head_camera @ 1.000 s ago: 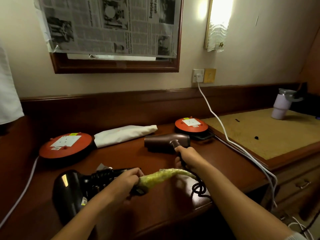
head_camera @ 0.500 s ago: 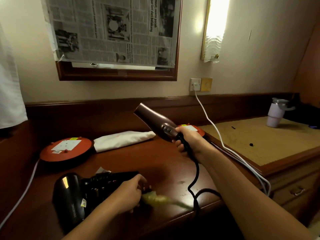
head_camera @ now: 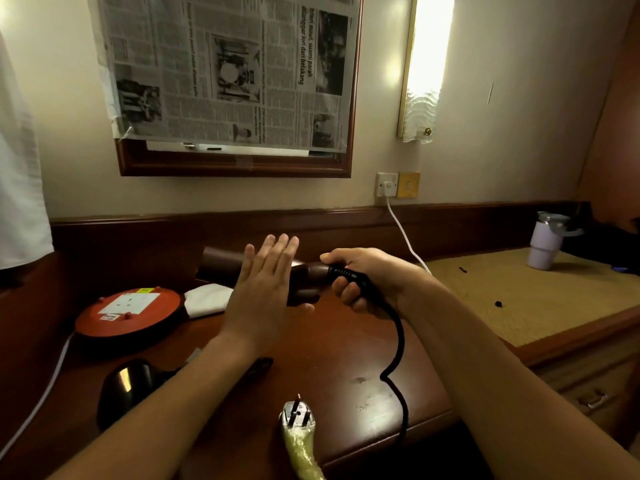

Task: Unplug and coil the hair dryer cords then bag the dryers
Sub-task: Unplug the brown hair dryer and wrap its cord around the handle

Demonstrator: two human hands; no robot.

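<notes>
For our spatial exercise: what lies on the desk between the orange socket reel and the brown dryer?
In the head view, a folded white cloth lies between the orange socket reel and the brown dryer.

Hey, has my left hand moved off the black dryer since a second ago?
Yes. The left hand has left the black dryer and risen, open, toward the brown dryer, farther from the desk's front edge.

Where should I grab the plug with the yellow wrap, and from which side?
Take the plug by its pale body, just above the yellow wrap, coming from the near desk edge. Its metal prongs point up and away from you, so a grip from behind stays off them. The left hand is open and nearest.
</notes>
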